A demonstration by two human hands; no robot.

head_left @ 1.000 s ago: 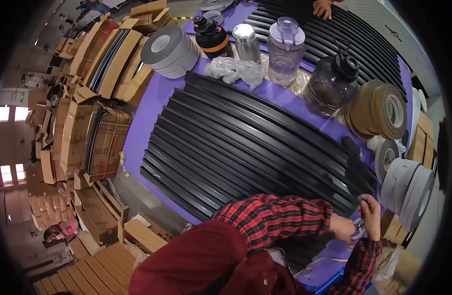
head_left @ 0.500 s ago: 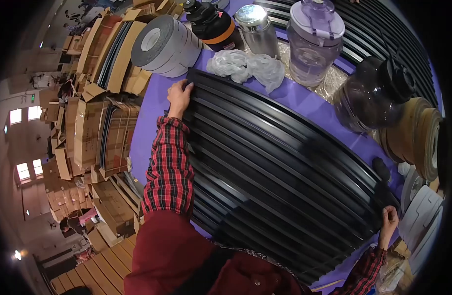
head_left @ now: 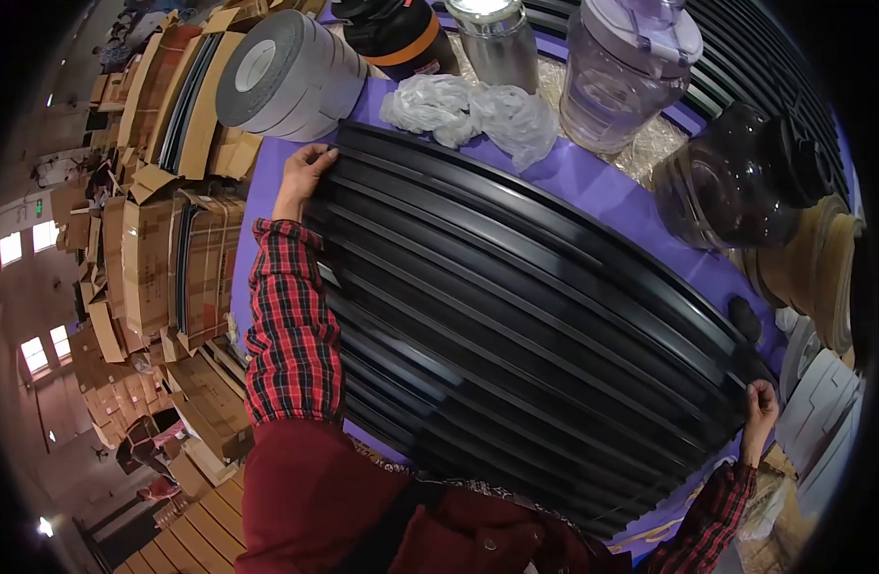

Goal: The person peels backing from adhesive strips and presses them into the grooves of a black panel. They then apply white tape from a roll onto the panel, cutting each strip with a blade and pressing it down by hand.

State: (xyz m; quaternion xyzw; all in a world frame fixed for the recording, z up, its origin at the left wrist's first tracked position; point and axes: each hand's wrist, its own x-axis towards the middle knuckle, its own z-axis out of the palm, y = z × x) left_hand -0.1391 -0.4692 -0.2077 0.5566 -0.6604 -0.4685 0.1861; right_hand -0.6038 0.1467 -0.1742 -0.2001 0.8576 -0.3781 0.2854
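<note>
Long black ribbed plastic strips [head_left: 516,316] lie side by side across the purple table [head_left: 616,196]. At their left ends is my left hand [head_left: 305,177], its thumb and fingers pinched on the end of a black strip near the far side. My right hand [head_left: 762,411] is at the opposite ends, fingers closed on the edge of a strip there. Each fingertip grip is partly hidden.
Beyond the strips stand a roll of grey tape [head_left: 291,81], crumpled white plastic [head_left: 473,115], a metal can [head_left: 497,48], a clear jug [head_left: 621,86] and a dark jug [head_left: 726,182]. Brown tape rolls [head_left: 822,273] sit right; cardboard boxes [head_left: 210,268] are stacked left.
The view has shifted a little. My left hand has moved slightly left along the strip ends, and my right hand is a little higher; both stay at the strips.
</note>
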